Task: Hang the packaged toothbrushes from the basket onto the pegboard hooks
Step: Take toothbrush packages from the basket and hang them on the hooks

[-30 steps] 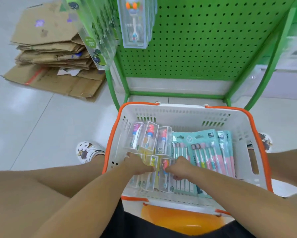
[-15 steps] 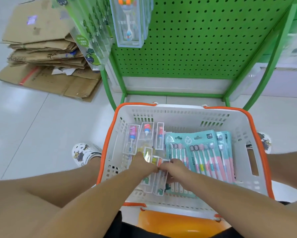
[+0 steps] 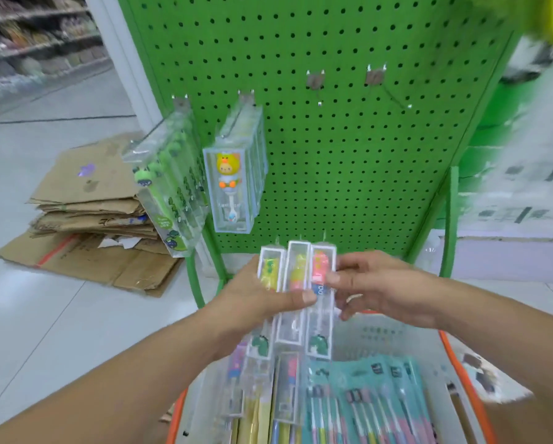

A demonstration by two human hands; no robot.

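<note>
Three clear boxed toothbrushes (image 3: 297, 293) stand side by side, lifted above the basket (image 3: 380, 334). My left hand (image 3: 256, 299) grips them from the left, thumb across their fronts. My right hand (image 3: 374, 286) pinches the rightmost box, the one with a pink figure. Below, the white basket with orange rim holds more clear boxes (image 3: 284, 386) and teal multi-brush packs (image 3: 371, 402). On the green pegboard (image 3: 348, 149), two hooks at the left carry hanging packs (image 3: 233, 187). Two bare hooks (image 3: 316, 88) stick out further right and higher.
Flattened cardboard (image 3: 86, 225) is piled on the tiled floor at the left. The rack's green legs (image 3: 448, 219) frame the pegboard. Store shelves (image 3: 38, 36) run along the far left, blurred. A patterned shoe (image 3: 489, 379) shows beside the basket at the right.
Both hands have lifted three boxed toothbrushes out of the basket and raised them toward the pegboard. The view has tilted up, showing more of the board and its hooks.
</note>
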